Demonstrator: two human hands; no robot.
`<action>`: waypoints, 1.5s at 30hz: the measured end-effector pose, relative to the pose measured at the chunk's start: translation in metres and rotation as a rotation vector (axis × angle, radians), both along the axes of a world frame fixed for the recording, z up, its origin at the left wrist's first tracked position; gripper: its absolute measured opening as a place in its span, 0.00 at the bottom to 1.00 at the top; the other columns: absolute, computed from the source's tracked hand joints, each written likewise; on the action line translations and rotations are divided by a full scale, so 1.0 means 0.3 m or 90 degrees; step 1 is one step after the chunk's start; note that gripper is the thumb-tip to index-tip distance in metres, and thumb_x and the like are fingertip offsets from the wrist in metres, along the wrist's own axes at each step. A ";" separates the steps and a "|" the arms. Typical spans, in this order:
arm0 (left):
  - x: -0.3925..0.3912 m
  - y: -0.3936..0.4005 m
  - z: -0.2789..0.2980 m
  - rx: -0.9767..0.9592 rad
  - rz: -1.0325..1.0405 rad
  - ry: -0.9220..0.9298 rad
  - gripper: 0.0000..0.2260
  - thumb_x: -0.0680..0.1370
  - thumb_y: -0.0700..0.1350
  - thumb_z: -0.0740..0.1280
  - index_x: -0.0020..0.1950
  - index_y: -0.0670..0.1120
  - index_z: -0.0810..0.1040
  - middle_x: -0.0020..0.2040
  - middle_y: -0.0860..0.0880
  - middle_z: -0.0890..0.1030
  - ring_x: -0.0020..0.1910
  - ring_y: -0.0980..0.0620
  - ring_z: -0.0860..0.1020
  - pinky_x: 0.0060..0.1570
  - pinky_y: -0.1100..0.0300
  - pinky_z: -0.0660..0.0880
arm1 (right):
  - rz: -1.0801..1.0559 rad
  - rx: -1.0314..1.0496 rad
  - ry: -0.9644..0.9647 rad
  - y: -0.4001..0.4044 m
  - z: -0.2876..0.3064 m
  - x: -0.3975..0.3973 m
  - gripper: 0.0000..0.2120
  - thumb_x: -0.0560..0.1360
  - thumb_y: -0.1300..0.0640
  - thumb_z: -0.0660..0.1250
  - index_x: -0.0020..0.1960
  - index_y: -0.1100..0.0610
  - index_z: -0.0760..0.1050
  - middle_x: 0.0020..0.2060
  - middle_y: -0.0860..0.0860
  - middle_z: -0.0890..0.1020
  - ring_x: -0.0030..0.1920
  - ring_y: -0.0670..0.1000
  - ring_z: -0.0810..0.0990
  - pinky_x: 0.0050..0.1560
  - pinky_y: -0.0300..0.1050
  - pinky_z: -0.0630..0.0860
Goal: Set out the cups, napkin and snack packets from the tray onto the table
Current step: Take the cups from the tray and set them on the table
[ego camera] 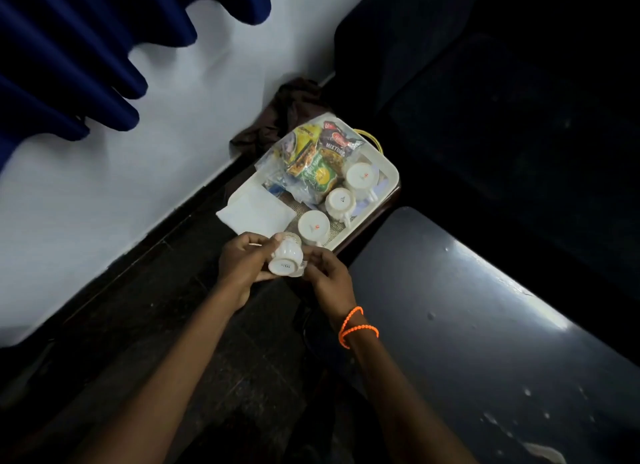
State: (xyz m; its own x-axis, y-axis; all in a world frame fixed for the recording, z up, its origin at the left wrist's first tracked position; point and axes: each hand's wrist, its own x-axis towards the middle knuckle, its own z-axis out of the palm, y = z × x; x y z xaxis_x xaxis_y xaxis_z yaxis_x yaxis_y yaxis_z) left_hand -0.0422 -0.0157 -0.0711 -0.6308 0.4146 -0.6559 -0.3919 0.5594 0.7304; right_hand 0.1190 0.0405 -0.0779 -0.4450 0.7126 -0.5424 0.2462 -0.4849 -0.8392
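A white tray (390, 173) stands on a low dark stand ahead of me. On it three white cups lie upside down: one (313, 226) nearest me, one (340, 202) in the middle, one (361, 177) farthest. A clear bag of snack packets (313, 159) fills the tray's far left part. A white napkin (256, 211) lies over the tray's left edge. Just in front of the tray I hold a fourth white cup (285, 258) tilted, its base towards me. My left hand (242, 259) grips its left side, and my right hand (327, 273) holds it from the right.
A dark glossy table (485, 325) stretches to the right of my right arm. A brown cloth (284, 110) lies bunched behind the tray by the white wall. Blue curtains (69, 48) hang at the upper left. The floor below is dark.
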 end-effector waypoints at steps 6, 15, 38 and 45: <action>0.060 0.036 0.027 0.102 -0.069 -0.237 0.29 0.67 0.43 0.82 0.66 0.42 0.80 0.60 0.41 0.86 0.61 0.44 0.85 0.59 0.50 0.83 | -0.026 -0.030 0.079 0.046 0.030 0.108 0.15 0.76 0.68 0.70 0.62 0.60 0.79 0.53 0.62 0.85 0.46 0.46 0.83 0.43 0.34 0.78; 0.386 0.168 -0.011 0.115 -0.354 -0.143 0.30 0.61 0.47 0.87 0.62 0.48 0.84 0.57 0.47 0.88 0.59 0.48 0.85 0.55 0.51 0.83 | -0.064 0.135 -0.044 0.103 -0.003 0.406 0.32 0.60 0.58 0.86 0.59 0.54 0.75 0.56 0.52 0.83 0.54 0.51 0.85 0.52 0.41 0.82; 1.238 0.171 -0.440 0.140 -0.785 -0.042 0.31 0.68 0.30 0.77 0.69 0.48 0.81 0.59 0.57 0.85 0.60 0.56 0.83 0.60 0.61 0.81 | -0.329 0.166 -0.434 -0.113 -0.367 1.190 0.29 0.63 0.69 0.78 0.61 0.53 0.78 0.54 0.51 0.80 0.52 0.54 0.81 0.52 0.45 0.79; 1.229 0.168 -0.439 0.118 -0.800 -0.012 0.33 0.69 0.33 0.78 0.74 0.45 0.77 0.66 0.46 0.83 0.60 0.50 0.84 0.61 0.55 0.82 | -0.337 0.147 -0.461 -0.107 -0.368 1.171 0.33 0.61 0.69 0.79 0.64 0.55 0.76 0.55 0.50 0.79 0.53 0.50 0.77 0.53 0.43 0.72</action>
State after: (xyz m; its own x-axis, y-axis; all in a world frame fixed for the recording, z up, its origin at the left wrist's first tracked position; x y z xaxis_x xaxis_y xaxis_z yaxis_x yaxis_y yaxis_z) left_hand 0.3264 0.0346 -0.2029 0.2713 0.8040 -0.5291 0.3213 0.4425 0.8372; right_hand 0.4704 0.0085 -0.1884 0.3618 0.8509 -0.3808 0.5425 -0.5244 -0.6563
